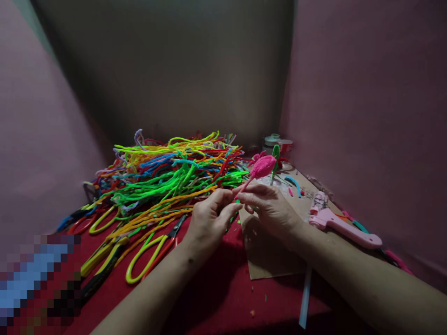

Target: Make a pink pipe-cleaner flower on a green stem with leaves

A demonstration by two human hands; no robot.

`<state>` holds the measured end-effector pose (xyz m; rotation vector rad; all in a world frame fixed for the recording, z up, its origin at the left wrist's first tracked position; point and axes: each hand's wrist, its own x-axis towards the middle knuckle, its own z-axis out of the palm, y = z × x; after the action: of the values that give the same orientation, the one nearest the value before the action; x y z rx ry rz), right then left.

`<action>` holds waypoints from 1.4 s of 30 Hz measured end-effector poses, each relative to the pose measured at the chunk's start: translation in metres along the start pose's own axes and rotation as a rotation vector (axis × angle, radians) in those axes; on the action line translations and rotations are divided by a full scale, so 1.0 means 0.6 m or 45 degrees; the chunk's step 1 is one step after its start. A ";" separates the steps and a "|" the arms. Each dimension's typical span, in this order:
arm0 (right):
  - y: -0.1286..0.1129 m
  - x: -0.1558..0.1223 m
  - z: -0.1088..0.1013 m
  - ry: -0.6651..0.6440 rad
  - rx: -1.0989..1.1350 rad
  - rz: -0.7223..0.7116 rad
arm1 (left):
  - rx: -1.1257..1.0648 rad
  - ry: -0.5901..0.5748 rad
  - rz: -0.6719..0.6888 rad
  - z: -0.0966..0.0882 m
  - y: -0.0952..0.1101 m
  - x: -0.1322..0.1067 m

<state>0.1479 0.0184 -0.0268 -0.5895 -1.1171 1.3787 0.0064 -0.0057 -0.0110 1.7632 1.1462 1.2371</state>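
Note:
A pink pipe-cleaner flower bud (262, 166) on a thin pink stem rises between both hands. My left hand (210, 217) has its fingers pinched together at the stem's lower end. My right hand (270, 208) is closed on the stem just above it, fingertips touching the left ones. Both hands hover over the edge of a brown cardboard sheet (268, 253) on the red tabletop. A green pipe-cleaner piece (275, 156) stands behind the bud.
A big heap of coloured pipe cleaners (167, 172) fills the table's left and middle. Yellow-handled scissors (153, 253) and pliers (101, 260) lie at front left. A pink glue gun (344, 228) lies at right. Tape rolls (277, 142) stand at the back by the wall.

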 end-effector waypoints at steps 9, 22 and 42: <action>-0.001 -0.007 0.008 -0.007 -0.029 0.023 | 0.474 0.107 0.438 -0.002 -0.020 -0.009; -0.004 -0.004 0.002 -0.214 -0.041 -0.055 | -0.422 -0.090 -0.278 -0.002 0.016 -0.002; 0.001 -0.001 0.001 0.019 0.076 0.162 | 0.704 0.093 0.586 0.003 -0.020 -0.004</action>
<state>0.1470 0.0179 -0.0274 -0.6357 -1.0372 1.5098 0.0048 -0.0034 -0.0229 2.5210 1.2471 1.3306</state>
